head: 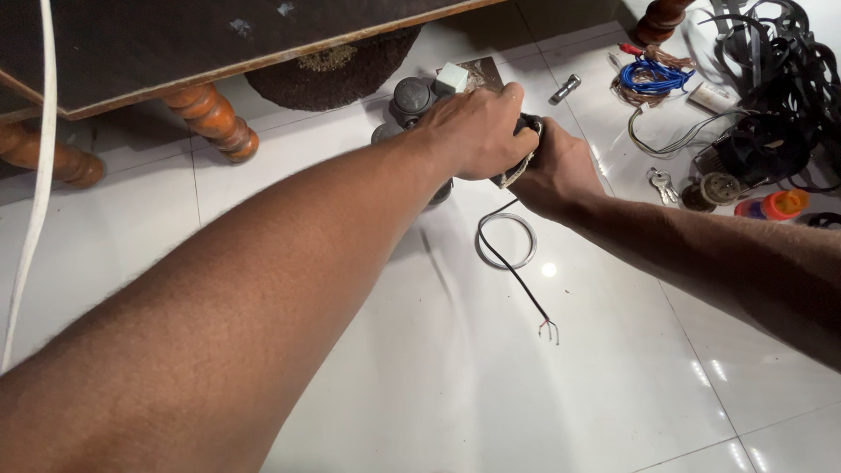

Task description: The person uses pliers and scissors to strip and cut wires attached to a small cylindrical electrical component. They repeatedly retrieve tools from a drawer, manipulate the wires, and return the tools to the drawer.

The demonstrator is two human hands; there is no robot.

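Left hand: our left hand reaches in from the lower left, fingers curled down over the top of a small dark part; the grip looks closed on it.
Right hand: our right hand comes in from the right and clasps the same part from below and behind, fingers wrapped shut around it.
Where the part is: held just above the white tiled floor, pinched between both hands, near the middle top of the view.
Wire: a thin black wire hangs from the part and trails toward us and to the right, ending in bared strands; its long run lies diagonally across the floor.
Ring: a pale ring lies flat on the floor just below the hands, with the wire crossing over it.
Which hand is nearer: both touch the part; we judge the left covers more of it from above, and the right sits closer to the wire's start.
Around: round grey pieces and a white block just behind the left hand; keys, a blue wire coil and a heap of black cables well to the right; a wooden table leg to the left.
Hidden: the part's shape and how the wire joins it are covered by our fingers; we cannot tell what it is.
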